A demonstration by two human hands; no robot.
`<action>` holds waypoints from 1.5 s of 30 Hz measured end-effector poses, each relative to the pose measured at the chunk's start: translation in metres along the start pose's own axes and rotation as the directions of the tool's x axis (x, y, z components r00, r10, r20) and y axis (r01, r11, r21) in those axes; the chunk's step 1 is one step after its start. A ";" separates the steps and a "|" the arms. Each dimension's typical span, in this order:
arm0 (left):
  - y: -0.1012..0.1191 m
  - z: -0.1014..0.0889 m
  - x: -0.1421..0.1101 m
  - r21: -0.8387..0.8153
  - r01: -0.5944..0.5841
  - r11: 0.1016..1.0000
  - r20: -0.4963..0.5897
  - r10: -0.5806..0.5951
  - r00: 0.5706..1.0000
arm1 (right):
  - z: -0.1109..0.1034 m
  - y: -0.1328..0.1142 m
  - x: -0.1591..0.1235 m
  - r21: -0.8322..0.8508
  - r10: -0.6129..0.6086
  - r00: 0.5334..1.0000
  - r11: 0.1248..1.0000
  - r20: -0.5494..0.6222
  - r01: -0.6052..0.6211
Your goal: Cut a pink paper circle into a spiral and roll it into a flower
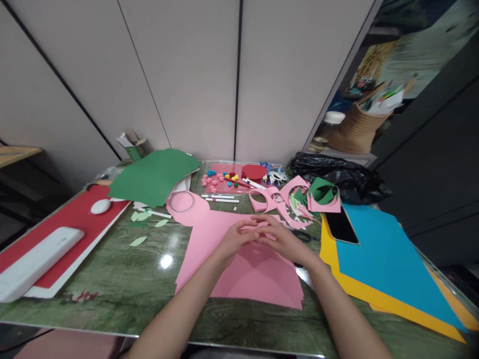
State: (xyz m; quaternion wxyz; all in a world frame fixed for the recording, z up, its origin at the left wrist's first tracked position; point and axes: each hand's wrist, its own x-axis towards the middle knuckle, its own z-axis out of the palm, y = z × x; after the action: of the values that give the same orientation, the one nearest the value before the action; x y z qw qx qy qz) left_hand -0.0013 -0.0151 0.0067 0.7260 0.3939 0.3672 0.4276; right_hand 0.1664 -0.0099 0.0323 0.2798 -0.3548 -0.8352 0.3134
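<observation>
Over a stack of pink paper, my left hand and my right hand meet, fingertips touching. Both have their fingers loosely curved and apart, and nothing shows between them. The pink sheets lie flat with uneven edges. Pink paper circles sit at their upper left corner, with a thin round ring on top. Partly hidden behind my right wrist is a black-handled tool, perhaps scissors. Pink cut-out scraps and a green scrap are piled beyond my right hand.
Green paper, pale leaf cut-outs and a red sheet bearing a white device lie left. White pens and small coloured pieces are behind. A phone rests on blue paper at right, near a black bag.
</observation>
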 end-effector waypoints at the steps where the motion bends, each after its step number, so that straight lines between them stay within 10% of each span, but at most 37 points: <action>1: 0.002 0.001 -0.001 -0.014 0.008 1.000 0.009 -0.008 1.000 | -0.001 0.000 0.000 0.010 0.005 1.000 1.000 -0.009 -0.005; 18: 0.000 0.006 -0.004 -0.139 -0.012 0.990 0.095 0.026 0.995 | 0.008 0.004 0.003 0.073 0.071 0.968 0.996 -0.240 -0.055; 45: 0.001 0.002 -0.001 0.001 -0.091 0.996 0.059 0.091 0.994 | 0.001 0.004 0.001 0.049 0.021 0.998 0.999 -0.050 -0.019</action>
State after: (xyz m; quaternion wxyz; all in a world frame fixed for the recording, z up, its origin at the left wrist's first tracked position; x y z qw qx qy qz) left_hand 0.0001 -0.0157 0.0090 0.7156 0.4238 0.3282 0.4478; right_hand 0.1673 -0.0075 0.0293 0.3064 -0.3641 -0.8164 0.3272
